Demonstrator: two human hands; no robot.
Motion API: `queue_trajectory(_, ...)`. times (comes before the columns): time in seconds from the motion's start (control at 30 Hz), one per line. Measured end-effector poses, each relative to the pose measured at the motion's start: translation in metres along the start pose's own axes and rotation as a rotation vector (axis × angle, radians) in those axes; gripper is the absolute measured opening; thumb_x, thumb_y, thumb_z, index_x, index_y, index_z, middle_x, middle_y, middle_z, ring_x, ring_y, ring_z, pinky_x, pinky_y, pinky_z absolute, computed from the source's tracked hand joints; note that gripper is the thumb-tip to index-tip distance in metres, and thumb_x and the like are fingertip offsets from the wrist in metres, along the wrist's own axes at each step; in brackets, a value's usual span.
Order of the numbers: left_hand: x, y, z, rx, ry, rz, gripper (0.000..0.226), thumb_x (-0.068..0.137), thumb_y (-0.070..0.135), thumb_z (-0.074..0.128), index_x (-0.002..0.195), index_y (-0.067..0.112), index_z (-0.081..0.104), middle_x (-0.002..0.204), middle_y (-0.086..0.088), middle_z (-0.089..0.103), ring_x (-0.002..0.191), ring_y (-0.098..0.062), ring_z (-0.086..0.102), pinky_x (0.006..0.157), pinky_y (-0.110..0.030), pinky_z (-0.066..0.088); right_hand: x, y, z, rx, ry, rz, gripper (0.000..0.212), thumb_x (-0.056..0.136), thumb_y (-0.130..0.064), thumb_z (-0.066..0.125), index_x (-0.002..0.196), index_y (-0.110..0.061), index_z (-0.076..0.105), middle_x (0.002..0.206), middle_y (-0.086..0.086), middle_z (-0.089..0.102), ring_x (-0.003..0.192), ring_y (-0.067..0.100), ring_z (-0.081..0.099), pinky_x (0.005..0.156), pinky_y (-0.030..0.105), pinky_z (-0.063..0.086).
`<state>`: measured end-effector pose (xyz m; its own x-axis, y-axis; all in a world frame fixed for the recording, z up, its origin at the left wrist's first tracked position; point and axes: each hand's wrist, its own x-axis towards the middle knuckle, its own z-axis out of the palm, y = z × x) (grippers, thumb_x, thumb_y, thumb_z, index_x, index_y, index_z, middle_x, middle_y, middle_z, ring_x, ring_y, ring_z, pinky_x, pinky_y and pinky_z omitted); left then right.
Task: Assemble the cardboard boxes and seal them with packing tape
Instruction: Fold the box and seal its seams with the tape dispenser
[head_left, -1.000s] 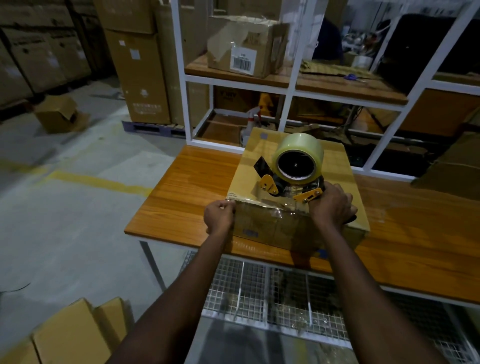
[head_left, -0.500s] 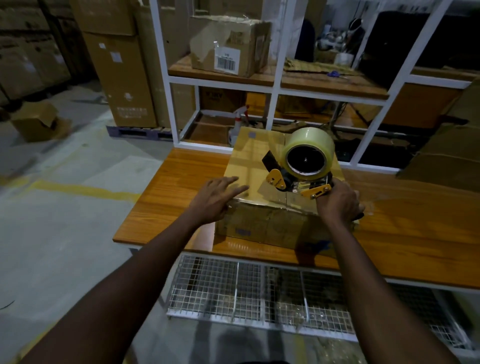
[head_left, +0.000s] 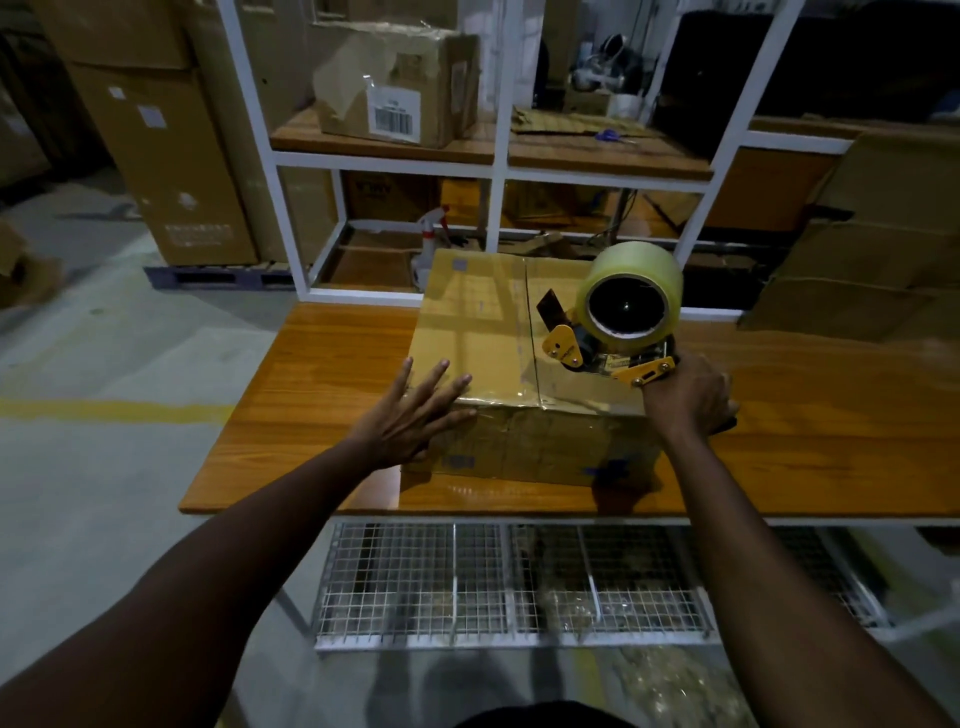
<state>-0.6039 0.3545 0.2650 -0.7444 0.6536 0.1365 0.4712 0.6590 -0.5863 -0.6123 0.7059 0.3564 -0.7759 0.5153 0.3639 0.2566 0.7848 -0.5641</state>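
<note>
Cardboard box (head_left: 493, 322) sits closed on the wooden counter (head_left: 322, 395), its far side up against the counter's back edge. Clear tape shines across its top and folds down over the near upper edge.

The left hand (head_left: 410, 415) lies on the box's near left corner, fingers straight and fanned apart, with the fingertips reaching onto the top. It grips nothing.

The right hand (head_left: 685, 395) is curled tight round the handle of a yellow-and-black tape dispenser (head_left: 608, 353) at the near right corner. The dispenser sits low over the right part of the box top, and its fat roll of clear tape (head_left: 628, 296) stands up above it.

Under the counter runs a wire mesh shelf (head_left: 467, 582). Right behind the counter stands a white metal rack (head_left: 498, 156) with wooden shelves. On its upper shelf, to the left, is a battered carton with a barcode label (head_left: 405, 88). To the right, purple-handled scissors (head_left: 613, 136) lie on flattened cardboard. Lower down, just beyond the box, a spray bottle (head_left: 431, 239) with a red trigger stands.

Off to the left, tall cartons (head_left: 166, 171) stand on a pallet on the concrete floor. A yellow line (head_left: 104, 410) is painted across the floor nearer to me.
</note>
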Motion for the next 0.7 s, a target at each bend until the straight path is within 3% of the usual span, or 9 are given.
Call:
queue_trajectory(0.17, 0.004, -0.006, -0.007, 0.013, 0.033, 0.132, 0.12, 0.077, 0.069, 0.063, 0.157, 0.022, -0.013, 0.165, -0.008, -0.017, 0.15, -0.039, -0.011, 0.116, -0.068, 0.008, 0.0, 0.007, -0.007, -0.022, 0.013, 0.004, 0.008, 0.089, -0.031, 0.069, 0.089, -0.023, 0.07, 0.104, 0.007, 0.065, 0.111, 0.038, 0.051, 0.088, 0.047, 0.036)
queue_trajectory(0.27, 0.006, -0.008, -0.005, 0.071, 0.016, 0.27, 0.108, 0.082, 0.068, 0.057, 0.158, 0.027, -0.008, 0.164, -0.005, -0.018, 0.15, -0.038, -0.014, 0.116, -0.066, -0.004, -0.001, 0.01, -0.01, -0.013, 0.025, 0.006, 0.01, 0.089, -0.032, 0.069, 0.087, -0.022, 0.069, 0.103, 0.008, 0.065, 0.112, 0.038, 0.052, 0.09, 0.049, 0.036)
queue_trajectory(0.33, 0.006, -0.002, -0.002, 0.07, 0.016, 0.263, 0.102, 0.084, 0.068, 0.054, 0.158, 0.03, -0.005, 0.164, -0.006, -0.019, 0.149, -0.039, -0.016, 0.116, -0.066, -0.009, -0.002, 0.01, -0.011, 0.013, 0.03, 0.006, 0.012, 0.089, -0.033, 0.068, 0.085, -0.022, 0.069, 0.104, 0.008, 0.066, 0.113, 0.039, 0.052, 0.093, 0.05, 0.035)
queue_trajectory(0.53, 0.016, 0.004, -0.016, -0.068, 0.06, 0.29, 0.096, 0.086, 0.065, 0.051, 0.159, 0.026, 0.003, 0.166, -0.012, 0.001, 0.151, -0.038, -0.002, 0.117, -0.066, 0.002, -0.003, 0.009, -0.015, 0.01, 0.049, 0.014, 0.012, 0.09, -0.031, 0.067, 0.086, -0.02, 0.069, 0.105, 0.009, 0.066, 0.113, 0.039, 0.051, 0.093, 0.051, 0.036)
queue_trajectory(0.7, 0.071, 0.015, -0.056, -0.067, 0.115, 0.286, 0.093, 0.088, 0.063, 0.045, 0.158, 0.024, -0.003, 0.166, -0.008, -0.008, 0.151, -0.038, -0.003, 0.116, -0.067, 0.003, -0.001, 0.016, -0.016, -0.003, 0.072, 0.028, 0.011, 0.089, -0.032, 0.067, 0.084, -0.022, 0.069, 0.103, 0.007, 0.067, 0.11, 0.039, 0.052, 0.09, 0.05, 0.036)
